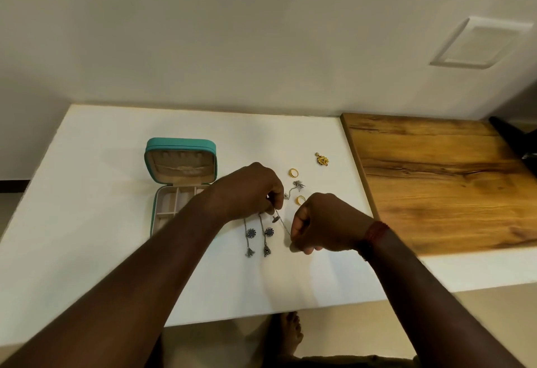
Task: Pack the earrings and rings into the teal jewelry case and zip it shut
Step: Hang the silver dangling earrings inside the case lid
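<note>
Hands (286, 216) pinch chain earring (281, 222), case (180, 181) open at left.

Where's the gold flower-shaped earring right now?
In the head view, the gold flower-shaped earring lies alone on the white tabletop, right of centre and farthest back among the jewelry, beyond the nearer gold ring and short of the wooden board.

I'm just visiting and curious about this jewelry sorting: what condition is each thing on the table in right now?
Teal jewelry case: unzipped, lid upright, compartments look empty.
Silver dangle earrings: lying side by side on the table.
Thin silver chain: stretched between both hands.
Left hand: pinching the chain.
Right hand: closed on the chain's other end.
Gold rings: loose, unpacked.
Gold pendant: loose, unpacked.
</note>
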